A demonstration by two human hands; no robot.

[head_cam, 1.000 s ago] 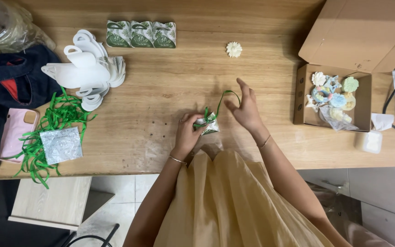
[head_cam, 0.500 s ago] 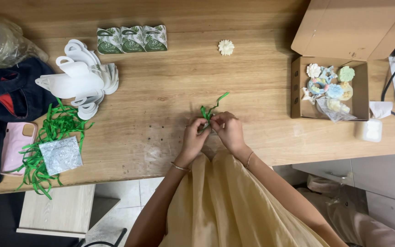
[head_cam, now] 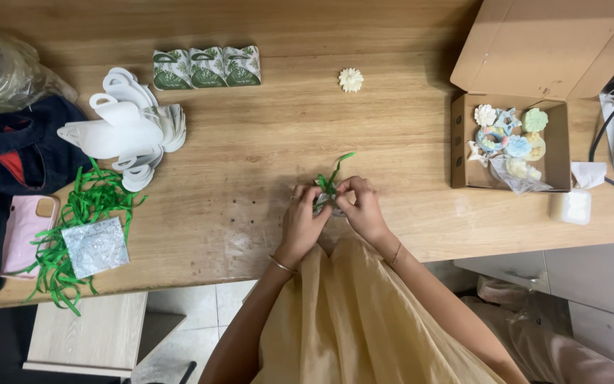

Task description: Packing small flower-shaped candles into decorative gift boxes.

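Item in hand: a small wrapped packet (head_cam: 323, 204) tied with green ribbon (head_cam: 335, 173), at the near edge of the wooden table (head_cam: 264, 142), directly in front of you.

Left hand (head_cam: 302, 222): fingers curled in and pinching the packet and ribbon from the left; a ring shows on one finger, a bangle at the wrist.

Right hand (head_cam: 362, 208): fingertips bunched, pinching the ribbon at the knot from the right. Both hands touch across the packet.

Handling, by judgement: the packet looks light and small and probably crushes easily; the ribbon is thin, soft and likely slippery. You would do best to hold the packet by its sides and grip the ribbon close to the knot, not by the loose end standing up.

Further left: loose green ribbon strands (head_cam: 72, 227) under a silver foil packet (head_cam: 95, 245), beside a pink phone (head_cam: 24, 233).

Mid-left: a stack of white flat box blanks (head_cam: 126, 131).

Right: an open cardboard box (head_cam: 509, 142) of pastel moulded pieces.

Far: three green patterned boxes (head_cam: 206, 67) in a row; one white flower piece (head_cam: 350, 80) alone.
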